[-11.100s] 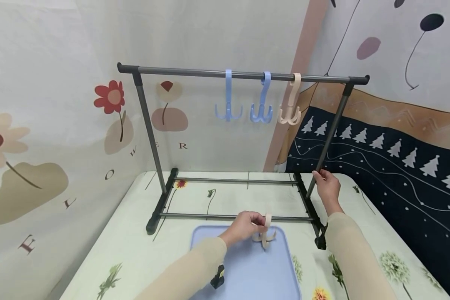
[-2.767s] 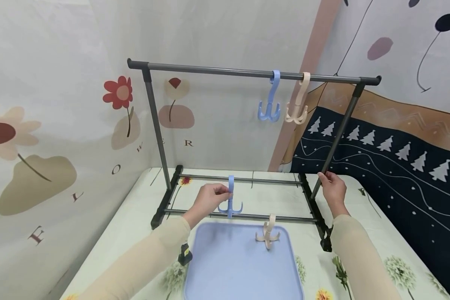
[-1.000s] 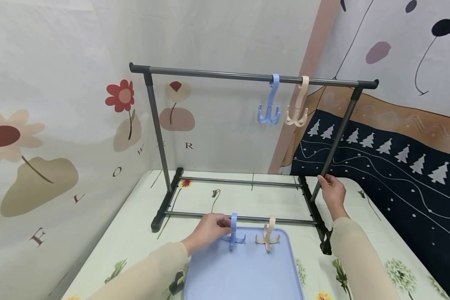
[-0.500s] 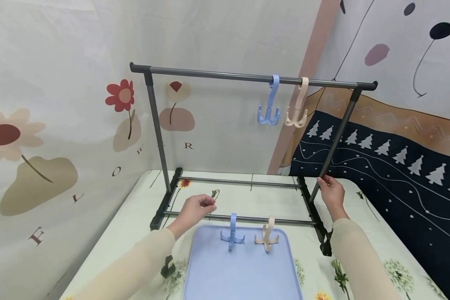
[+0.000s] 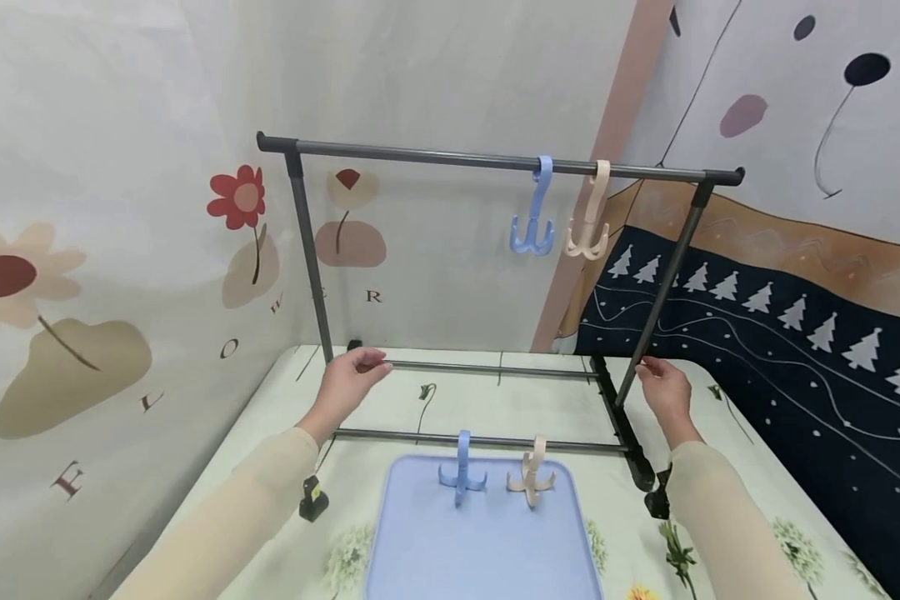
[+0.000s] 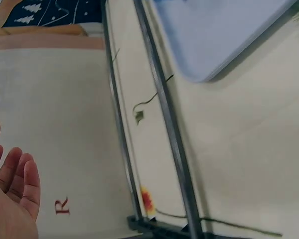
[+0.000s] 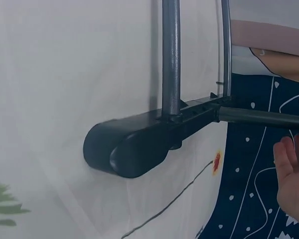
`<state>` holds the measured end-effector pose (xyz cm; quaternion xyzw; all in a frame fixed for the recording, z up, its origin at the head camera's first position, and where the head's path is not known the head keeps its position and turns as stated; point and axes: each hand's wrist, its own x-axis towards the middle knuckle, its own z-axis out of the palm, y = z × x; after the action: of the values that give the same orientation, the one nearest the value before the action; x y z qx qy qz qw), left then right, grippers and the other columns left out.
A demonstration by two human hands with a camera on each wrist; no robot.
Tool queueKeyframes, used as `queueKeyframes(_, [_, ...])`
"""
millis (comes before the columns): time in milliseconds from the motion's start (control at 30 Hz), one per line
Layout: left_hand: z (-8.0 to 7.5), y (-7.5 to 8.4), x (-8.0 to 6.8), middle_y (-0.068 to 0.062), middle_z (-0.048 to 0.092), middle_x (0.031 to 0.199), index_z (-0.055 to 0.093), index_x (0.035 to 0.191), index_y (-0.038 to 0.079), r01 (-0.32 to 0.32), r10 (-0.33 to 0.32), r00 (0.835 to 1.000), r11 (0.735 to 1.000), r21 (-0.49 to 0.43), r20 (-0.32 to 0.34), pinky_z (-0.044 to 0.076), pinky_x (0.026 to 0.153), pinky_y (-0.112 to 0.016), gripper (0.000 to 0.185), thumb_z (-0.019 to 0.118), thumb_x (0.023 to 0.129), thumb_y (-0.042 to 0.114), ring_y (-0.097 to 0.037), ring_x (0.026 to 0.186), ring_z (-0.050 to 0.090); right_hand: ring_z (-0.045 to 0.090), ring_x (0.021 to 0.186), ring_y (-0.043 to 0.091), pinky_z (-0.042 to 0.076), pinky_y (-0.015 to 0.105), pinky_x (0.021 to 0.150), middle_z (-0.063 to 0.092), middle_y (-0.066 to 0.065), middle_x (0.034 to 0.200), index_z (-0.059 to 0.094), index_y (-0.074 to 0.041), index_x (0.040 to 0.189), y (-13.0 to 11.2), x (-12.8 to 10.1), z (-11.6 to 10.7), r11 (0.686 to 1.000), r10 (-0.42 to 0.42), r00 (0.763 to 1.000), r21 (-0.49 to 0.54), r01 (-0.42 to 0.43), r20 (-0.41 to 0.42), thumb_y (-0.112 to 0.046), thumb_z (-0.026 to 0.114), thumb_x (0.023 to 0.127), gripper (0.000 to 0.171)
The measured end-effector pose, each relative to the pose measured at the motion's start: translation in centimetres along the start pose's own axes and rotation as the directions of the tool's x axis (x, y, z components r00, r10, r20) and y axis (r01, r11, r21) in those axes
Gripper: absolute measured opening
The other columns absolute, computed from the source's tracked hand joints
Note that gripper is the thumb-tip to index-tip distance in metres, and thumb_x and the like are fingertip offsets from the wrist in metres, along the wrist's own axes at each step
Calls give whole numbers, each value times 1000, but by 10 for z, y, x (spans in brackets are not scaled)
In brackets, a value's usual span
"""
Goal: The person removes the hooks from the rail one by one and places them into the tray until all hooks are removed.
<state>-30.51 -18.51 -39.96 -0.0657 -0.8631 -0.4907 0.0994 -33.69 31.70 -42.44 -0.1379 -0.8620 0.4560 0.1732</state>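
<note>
A worktop (image 5: 727, 467) covered in a pale cloth printed with flowers carries a dark grey metal garment rack (image 5: 495, 160) with black plastic feet, its top bar spanning two slanted uprights and two lower rails running between the feet. In front of the rack lies a flat light blue plastic tray (image 5: 480, 550) with rounded corners, its far edge just under the nearer lower rail (image 5: 390, 434). The person's left hand (image 5: 348, 383) hovers near the base of the left upright, by the far lower rail; its fingers (image 6: 12, 174) are loosely spread and hold nothing, as the left wrist view also shows. The right hand (image 5: 663, 390) is at the foot of the right upright (image 5: 663, 283); the right wrist view shows its fingers (image 7: 289, 164) straight and apart from the metal, so the hand is not gripping, though whether a fingertip touches the pole cannot be told. On the top bar, toward its right end, hang a light blue plastic four-pronged hook (image 5: 532, 217) and, just to its right, a beige plastic four-pronged hook (image 5: 589, 218), close together but apart. On the nearer lower rail hang a second light blue pronged hook (image 5: 462, 468) and a second beige pronged hook (image 5: 531, 472), side by side, their prongs reaching down over the tray's far edge. A small black clip with a yellow mark (image 5: 312, 498) sits at the left forearm.
</note>
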Motion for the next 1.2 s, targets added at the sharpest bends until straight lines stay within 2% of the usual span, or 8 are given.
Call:
queueKeyframes(167, [-21,5,6,-12,65,118,61,128,6,19,-18,998,1000,8,-62,50,90,-42,38,65,98,29,-26,108,60,58,93,27,46,38,76,66,17,107,65,1,120,-3,-3,-2,1000,9,995,-25,-11,-96,-37,54,101,44])
queueKeyframes(267, [-33,4,11,-13,63,121,59,129,5,21,-20,993,1000,8,-117,48,90,-42,40,64,98,29,-27,109,58,57,87,23,44,33,72,66,14,103,66,-1,116,-9,-6,-2,1000,-11,990,-6,10,-138,-41,54,100,45])
queueKeyframes(400, [-49,2,19,-14,62,122,57,131,3,27,-28,980,1000,-9,-199,47,91,-41,43,64,98,29,-28,110,56,59,97,26,45,33,77,65,16,113,65,-2,121,-19,-9,-1,998,-46,990,24,50,-132,-42,52,101,46])
queueKeyframes(533, [-62,1,28,-14,62,123,59,130,4,42,-48,959,999,-25,-280,46,92,-41,44,65,98,32,-27,112,56,58,106,30,46,38,83,64,17,119,64,-3,126,-32,-10,-2,996,-77,991,30,81,-112,-41,52,102,46])
queueKeyframes(700, [-75,5,40,-14,60,128,58,132,5,59,-68,930,998,-35,-360,46,95,-42,44,65,97,31,-28,116,56,58,106,29,46,40,86,63,16,118,63,-5,129,-53,-11,-7,993,-106,990,46,110,-90,-43,51,101,49])
queueKeyframes(800, [-79,8,47,-14,58,133,55,136,5,72,-86,919,996,-52,-384,46,98,-43,46,65,97,29,-28,120,55,58,105,27,46,36,86,64,15,118,63,-6,130,-64,-11,-11,991,-119,989,43,123,-86,-46,50,101,51])
queueKeyframes(933, [-82,9,58,-14,56,137,53,139,5,83,-104,915,994,-71,-389,44,101,-44,50,65,97,29,-29,125,53,57,105,25,44,32,86,64,13,118,62,-7,130,-79,-10,-16,990,-128,987,51,133,-93,-47,52,100,52])
queueKeyframes(1200, [-84,9,73,-14,53,140,49,143,7,96,-125,910,991,-93,-395,44,103,-41,53,65,97,28,-27,128,51,56,112,25,44,39,96,64,12,124,61,-8,133,-115,-6,-24,978,-168,981,106,178,-101,-48,54,99,53])
